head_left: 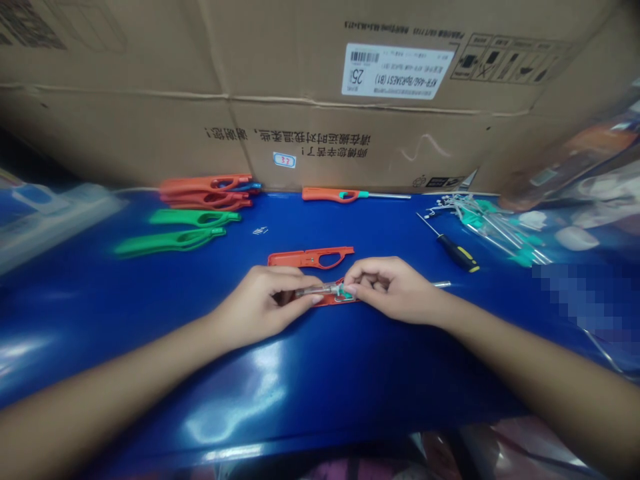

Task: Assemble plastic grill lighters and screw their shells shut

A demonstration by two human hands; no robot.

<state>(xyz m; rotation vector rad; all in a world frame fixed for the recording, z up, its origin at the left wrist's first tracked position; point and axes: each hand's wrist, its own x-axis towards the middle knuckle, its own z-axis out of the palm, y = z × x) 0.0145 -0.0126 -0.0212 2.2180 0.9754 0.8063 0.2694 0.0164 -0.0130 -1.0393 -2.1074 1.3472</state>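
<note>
Left hand (270,300) and right hand (395,287) meet over orange half-shell (333,302)

Left thumb and fingers pinch a clear tube (315,291) along its length, presumably to keep it steady. Right hand has its fingers curled, thumb closed on a small green piece (343,291) at the tube's right end (palm side hidden, so anything else in there can't be told). Half-shell sits under both hands, mid-table, likely there because it's easy to reach and see; whether the tube is seated in it or just above, can't tell. A metal rod (442,285) pokes out past the right hand.

Just beyond lies a second orange half (290,259), apart from the first, probably parked close for matching.

Supplies look sorted by kind: red-orange shells (200,192) and green shells (187,217) at back left, rods with green parts (520,237) heaped on the right. Black-yellow screwdriver (457,253) lies beside that heap, handle towards the person, handy for the right. A whole orange lighter (323,195) lies at the back by the cardboard (290,67), maybe set aside for space. All on a blue table (150,300).
</note>
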